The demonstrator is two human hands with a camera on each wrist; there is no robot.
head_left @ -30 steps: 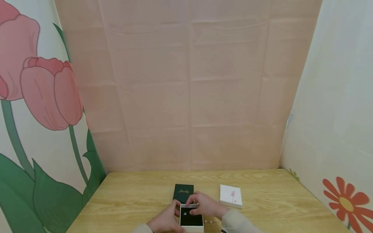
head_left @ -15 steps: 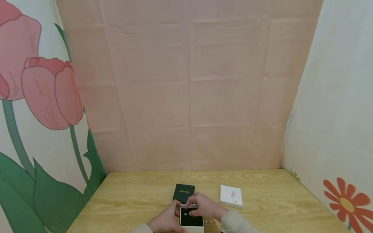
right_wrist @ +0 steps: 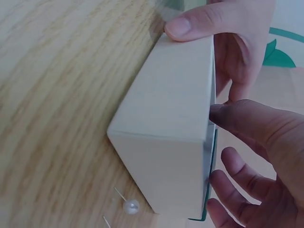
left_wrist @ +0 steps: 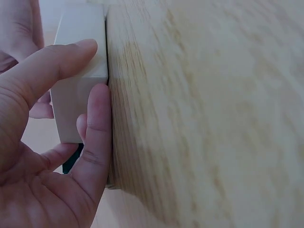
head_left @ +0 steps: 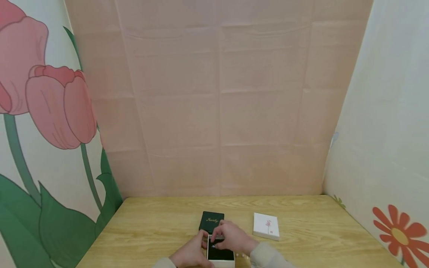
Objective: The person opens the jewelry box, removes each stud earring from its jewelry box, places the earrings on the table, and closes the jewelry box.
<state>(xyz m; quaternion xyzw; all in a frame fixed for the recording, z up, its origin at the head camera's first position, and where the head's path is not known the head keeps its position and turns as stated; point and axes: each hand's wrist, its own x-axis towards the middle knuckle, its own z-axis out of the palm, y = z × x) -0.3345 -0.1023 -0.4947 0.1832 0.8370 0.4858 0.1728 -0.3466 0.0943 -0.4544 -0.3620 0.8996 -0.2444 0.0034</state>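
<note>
A small white box (head_left: 223,264) with a black pad (head_left: 220,255) inside stands at the table's front middle. My left hand (head_left: 191,254) grips its left side; in the left wrist view its thumb lies along the near wall of the box. My right hand (head_left: 234,237) reaches over from the right, index finger and thumb bent down into the far part of the box. A small silvery star-shaped piece (head_left: 213,246) shows on the pad right at these fingertips. I cannot tell whether they pinch it. A pearl stud (right_wrist: 131,206) lies on the table beside the box.
Just behind the box lies a dark green box or lid (head_left: 210,220) with gold lettering. Farther right sits a flat white box (head_left: 266,225) with a pink flower print. Both rest on the wooden table (head_left: 151,227), before a pink cloth backdrop (head_left: 218,111).
My right index finger and thumb have shifted slightly left and toward me, now right over the star-shaped piece. The left hand and the box have stayed in place.
</note>
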